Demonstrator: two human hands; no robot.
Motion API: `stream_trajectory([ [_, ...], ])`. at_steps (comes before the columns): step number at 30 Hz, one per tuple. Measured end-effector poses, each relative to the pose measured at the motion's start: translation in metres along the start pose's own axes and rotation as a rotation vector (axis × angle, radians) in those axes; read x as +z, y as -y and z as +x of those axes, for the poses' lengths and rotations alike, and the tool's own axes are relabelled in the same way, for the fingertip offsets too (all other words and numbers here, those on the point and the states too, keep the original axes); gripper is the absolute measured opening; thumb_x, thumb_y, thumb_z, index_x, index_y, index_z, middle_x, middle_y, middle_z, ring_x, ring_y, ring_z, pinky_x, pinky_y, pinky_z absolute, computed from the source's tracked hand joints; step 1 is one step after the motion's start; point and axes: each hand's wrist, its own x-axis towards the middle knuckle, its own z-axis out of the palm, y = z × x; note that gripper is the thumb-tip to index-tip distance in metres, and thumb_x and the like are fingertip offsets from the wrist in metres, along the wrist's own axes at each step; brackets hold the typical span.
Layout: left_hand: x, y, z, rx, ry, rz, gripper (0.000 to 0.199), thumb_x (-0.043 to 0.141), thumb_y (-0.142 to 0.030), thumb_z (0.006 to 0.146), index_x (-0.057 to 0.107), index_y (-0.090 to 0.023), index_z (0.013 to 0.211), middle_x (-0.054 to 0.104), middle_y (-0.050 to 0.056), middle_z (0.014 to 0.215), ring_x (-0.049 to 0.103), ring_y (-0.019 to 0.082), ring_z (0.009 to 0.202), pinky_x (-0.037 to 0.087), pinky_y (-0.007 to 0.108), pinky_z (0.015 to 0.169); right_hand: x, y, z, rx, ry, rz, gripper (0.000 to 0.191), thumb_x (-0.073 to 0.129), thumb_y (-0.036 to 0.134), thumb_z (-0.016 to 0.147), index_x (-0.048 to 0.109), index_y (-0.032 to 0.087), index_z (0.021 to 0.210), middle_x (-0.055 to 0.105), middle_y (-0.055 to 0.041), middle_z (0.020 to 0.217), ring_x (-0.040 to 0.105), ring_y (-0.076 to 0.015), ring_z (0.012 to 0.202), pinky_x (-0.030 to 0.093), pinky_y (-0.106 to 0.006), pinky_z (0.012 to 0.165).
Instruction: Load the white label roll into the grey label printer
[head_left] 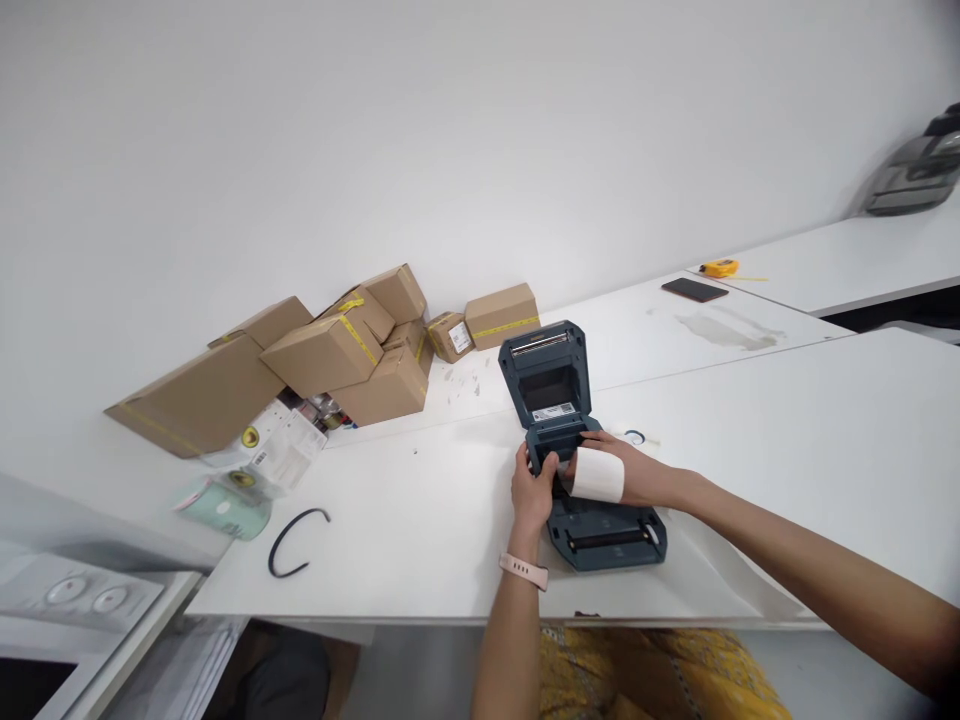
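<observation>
A dark blue-grey label printer [607, 545] sits on the white table with its lid [546, 365] raised. My left hand [534, 490] grips the printer's left side near the hinge, its thumb reaching over the inner edge. In my right hand [634, 465] is a white label roll [598, 475], held over the open compartment. The right fingertips reach behind the roll and are partly hidden by it. The black roller [611, 540] shows at the printer's near end.
Cardboard boxes [322, 355] are piled at the left against the wall. A black headband [279, 545] and a mint-green container [225, 508] lie nearer. Toward the far right are a dark phone [694, 290] and a yellow tape measure [720, 268]. The table's front edge [420, 618] runs close to me.
</observation>
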Motion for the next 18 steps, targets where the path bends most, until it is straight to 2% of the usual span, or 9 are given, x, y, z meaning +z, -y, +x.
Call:
stream_trajectory([
  [4,0.000,-0.002,-0.002,0.004,-0.002,0.027,0.066,0.064,-0.059,0.087,0.053,-0.024,0.142,0.063,0.012,0.142,0.058,0.030,0.130,0.044,0.040,0.109,-0.013,0.032,-0.022,-0.072,0.113,0.024,0.022,0.060,0.028,0.094,0.076,0.029,0.109,0.077,-0.0035,0.112,0.069,-0.0209,0.109,0.042,-0.041,0.110],
  [8,-0.001,-0.003,-0.002,0.018,0.005,0.053,0.065,0.062,-0.059,0.089,0.052,-0.025,0.142,0.062,0.011,0.143,0.057,0.030,0.132,0.043,0.041,0.111,-0.016,0.053,-0.043,-0.095,0.061,0.012,0.024,0.059,0.028,0.097,0.075,0.031,0.114,0.074,-0.0021,0.126,0.068,-0.0208,0.115,0.047,-0.038,0.104],
  [12,-0.002,-0.005,-0.003,0.002,0.020,0.085,0.066,0.061,-0.061,0.089,0.051,-0.025,0.143,0.059,0.011,0.146,0.055,0.030,0.135,0.042,0.040,0.112,-0.013,0.060,-0.057,-0.068,0.036,-0.038,0.026,0.060,0.025,0.096,0.073,0.031,0.118,0.068,-0.0007,0.137,0.065,-0.0225,0.121,0.051,-0.039,0.100],
  [18,-0.005,-0.010,-0.005,-0.004,0.036,0.157,0.068,0.056,-0.064,0.090,0.049,-0.026,0.145,0.058,0.011,0.148,0.054,0.031,0.136,0.042,0.041,0.112,-0.016,0.063,-0.059,-0.045,0.067,-0.009,0.029,0.058,0.020,0.096,0.073,0.029,0.119,0.067,-0.0014,0.138,0.064,-0.0223,0.124,0.051,-0.040,0.104],
])
